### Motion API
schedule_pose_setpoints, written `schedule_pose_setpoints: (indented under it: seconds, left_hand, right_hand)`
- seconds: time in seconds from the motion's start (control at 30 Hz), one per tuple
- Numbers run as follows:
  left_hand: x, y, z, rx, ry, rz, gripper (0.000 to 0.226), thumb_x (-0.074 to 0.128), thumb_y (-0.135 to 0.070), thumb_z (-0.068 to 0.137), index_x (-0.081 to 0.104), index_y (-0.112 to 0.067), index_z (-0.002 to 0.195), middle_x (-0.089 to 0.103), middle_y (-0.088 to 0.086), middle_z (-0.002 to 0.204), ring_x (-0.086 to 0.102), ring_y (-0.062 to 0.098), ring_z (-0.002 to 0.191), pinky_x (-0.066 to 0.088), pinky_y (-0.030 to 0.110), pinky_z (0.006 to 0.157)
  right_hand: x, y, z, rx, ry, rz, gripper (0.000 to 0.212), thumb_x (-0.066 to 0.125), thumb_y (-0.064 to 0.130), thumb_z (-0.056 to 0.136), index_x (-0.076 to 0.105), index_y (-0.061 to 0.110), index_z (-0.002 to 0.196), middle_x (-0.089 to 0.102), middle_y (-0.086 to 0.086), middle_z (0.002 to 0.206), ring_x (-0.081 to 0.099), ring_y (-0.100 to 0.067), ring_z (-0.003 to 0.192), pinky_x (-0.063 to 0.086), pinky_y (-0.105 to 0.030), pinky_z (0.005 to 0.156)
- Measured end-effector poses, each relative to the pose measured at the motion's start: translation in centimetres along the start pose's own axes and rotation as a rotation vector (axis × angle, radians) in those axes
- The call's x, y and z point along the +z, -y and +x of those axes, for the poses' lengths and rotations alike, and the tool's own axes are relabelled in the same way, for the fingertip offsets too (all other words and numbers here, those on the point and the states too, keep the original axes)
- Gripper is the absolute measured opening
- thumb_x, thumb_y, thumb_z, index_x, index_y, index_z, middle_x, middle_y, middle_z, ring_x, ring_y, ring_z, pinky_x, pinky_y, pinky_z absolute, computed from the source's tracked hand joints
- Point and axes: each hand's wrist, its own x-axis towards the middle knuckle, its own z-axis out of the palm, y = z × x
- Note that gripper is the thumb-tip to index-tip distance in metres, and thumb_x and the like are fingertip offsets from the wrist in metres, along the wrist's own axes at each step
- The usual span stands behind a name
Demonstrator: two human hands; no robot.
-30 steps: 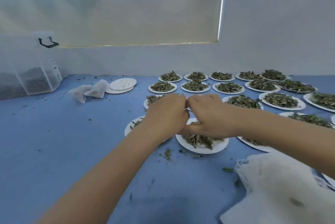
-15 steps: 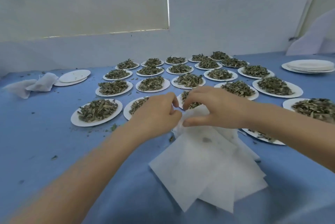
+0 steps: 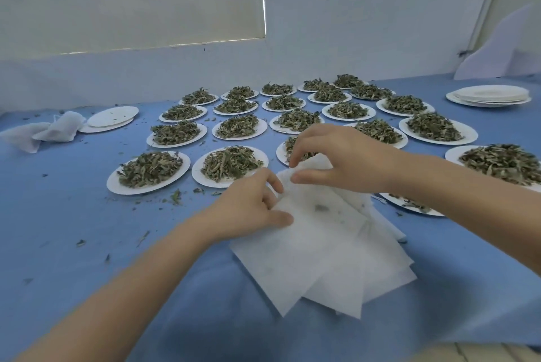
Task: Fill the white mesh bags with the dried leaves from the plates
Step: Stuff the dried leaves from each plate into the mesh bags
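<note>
The surface [image 3: 73,215], covered in blue cloth, carries everything within arm's reach, which fits repetitive filling work. Across its far half the plates [image 3: 149,172] sit in loose rows, close together but not stacked, each with its own heap of leaves [image 3: 232,161], likely pre-portioned so one plate serves one bag. Near the right edge a stack of bare plates [image 3: 489,95] sits apart from the full ones, and two more lie at the far left [image 3: 112,117], seemingly emptied and set aside. Just beside those, rumpled bags [image 3: 58,127] lie in a small pile, probably finished ones, kept clear of the working area.

In front of the person, a fanned pile of flat white bags [image 3: 322,244] lies right by the nearest plates, so a bag can be opened next to the leaves. The left hand [image 3: 251,206] pinches the top bag's far corner between thumb and curled fingers. The right hand [image 3: 339,161] pinches the same edge from the other side, fingertips closed on the mesh. Holding opposite sides suggests they are parting the mouth or peeling one bag from the pile. Loose crumbs [image 3: 175,196] dot the cloth near the front plates.
</note>
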Motion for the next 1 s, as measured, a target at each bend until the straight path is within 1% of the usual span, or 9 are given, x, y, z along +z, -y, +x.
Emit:
schedule_pose_setpoints:
  seconds: [0.13, 0.27, 0.43, 0.53, 0.63, 0.7, 0.8, 0.9, 1.0]
  left_hand:
    - [-2.7, 0.1, -0.3, 0.037, -0.057, -0.043, 0.034, 0.076, -0.028, 0.073, 0.052, -0.027, 0.098, 0.057, -0.020, 0.063, 0.045, -0.001, 0.053, 0.037, 0.014, 0.055]
    - [-7.4, -0.3, -0.5, 0.159, -0.120, 0.025, 0.008, 0.071, -0.031, 0.077, 0.064, -0.030, 0.082, 0.056, -0.018, 0.065, 0.045, 0.003, 0.058, 0.035, 0.011, 0.053]
    - [-12.1, 0.6, -0.6, 0.109, -0.291, -0.073, 0.004, 0.066, -0.030, 0.082, 0.067, -0.026, 0.082, 0.062, -0.012, 0.074, 0.055, 0.006, 0.068, 0.042, 0.017, 0.061]
    - [-13.4, 1.7, -0.7, 0.019, -0.364, -0.133, 0.017, 0.068, -0.034, 0.078, 0.066, -0.024, 0.092, 0.066, -0.003, 0.091, 0.060, 0.006, 0.078, 0.047, 0.015, 0.065]
    - [-14.4, 2.2, -0.9, 0.020, -0.568, -0.192, 0.061, 0.070, -0.053, 0.060, 0.050, -0.036, 0.115, 0.056, -0.022, 0.108, 0.056, -0.013, 0.080, 0.042, 0.003, 0.055]
    - [-15.4, 2.2, -1.1, 0.076, -0.604, -0.292, 0.078, 0.070, -0.057, 0.057, 0.039, -0.042, 0.127, 0.051, -0.026, 0.118, 0.055, -0.018, 0.089, 0.043, 0.002, 0.059]
    - [-16.8, 2.6, -1.0, 0.077, -0.660, -0.319, 0.052, 0.067, -0.046, 0.075, 0.051, -0.035, 0.123, 0.065, -0.021, 0.103, 0.061, -0.007, 0.090, 0.045, 0.005, 0.063]
    - [-17.7, 3.1, -1.1, 0.105, -0.850, -0.321, 0.010, 0.064, -0.026, 0.086, 0.067, -0.022, 0.095, 0.069, -0.013, 0.073, 0.063, -0.001, 0.070, 0.047, 0.012, 0.058]
    - [-18.7, 4.0, -1.4, 0.071, -0.950, -0.359, 0.004, 0.065, -0.020, 0.085, 0.068, -0.017, 0.084, 0.070, -0.001, 0.080, 0.066, 0.011, 0.075, 0.053, 0.026, 0.070]
  right_hand:
    - [0.0, 0.4, 0.9, 0.051, -0.018, 0.063, 0.041, 0.056, 0.053, 0.084, 0.058, 0.027, 0.116, 0.055, 0.009, 0.116, 0.048, -0.004, 0.103, 0.035, -0.015, 0.084]
    - [0.0, 0.9, 3.0, 0.139, -0.042, 0.237, 0.051, 0.063, 0.059, 0.075, 0.053, 0.035, 0.119, 0.056, 0.019, 0.103, 0.052, 0.008, 0.088, 0.038, -0.003, 0.070]
    - [-0.1, 1.1, 6.8, 0.214, -0.227, 0.636, 0.034, 0.078, 0.039, 0.070, 0.064, 0.028, 0.098, 0.070, 0.004, 0.091, 0.066, -0.008, 0.078, 0.052, -0.019, 0.065]
    - [-0.3, 1.6, 9.3, 0.168, -0.343, 0.782, 0.028, 0.081, 0.031, 0.067, 0.067, 0.022, 0.090, 0.071, -0.002, 0.085, 0.066, -0.009, 0.068, 0.050, -0.014, 0.058]
    - [-0.5, 2.5, 12.1, 0.124, -0.356, 0.699, 0.030, 0.084, 0.038, 0.058, 0.064, 0.032, 0.080, 0.070, -0.002, 0.072, 0.059, -0.007, 0.059, 0.044, -0.014, 0.054]
    - [-0.7, 3.4, 13.9, 0.074, -0.312, 0.654, 0.034, 0.082, 0.044, 0.053, 0.061, 0.034, 0.078, 0.070, 0.005, 0.068, 0.061, -0.005, 0.060, 0.045, -0.016, 0.057]
    - [-0.9, 4.8, 16.4, -0.044, -0.266, 0.635, 0.034, 0.084, 0.038, 0.058, 0.058, 0.034, 0.080, 0.069, 0.011, 0.064, 0.060, -0.001, 0.055, 0.046, -0.013, 0.057]
    - [-0.8, 6.2, 18.5, -0.124, -0.278, 0.649, 0.033, 0.084, 0.032, 0.063, 0.057, 0.035, 0.080, 0.069, 0.000, 0.067, 0.058, -0.004, 0.055, 0.044, -0.010, 0.054]
    - [-0.5, 7.8, 20.2, -0.179, -0.277, 0.524, 0.026, 0.079, 0.035, 0.071, 0.055, 0.041, 0.079, 0.067, 0.004, 0.072, 0.056, -0.001, 0.060, 0.043, -0.010, 0.057]
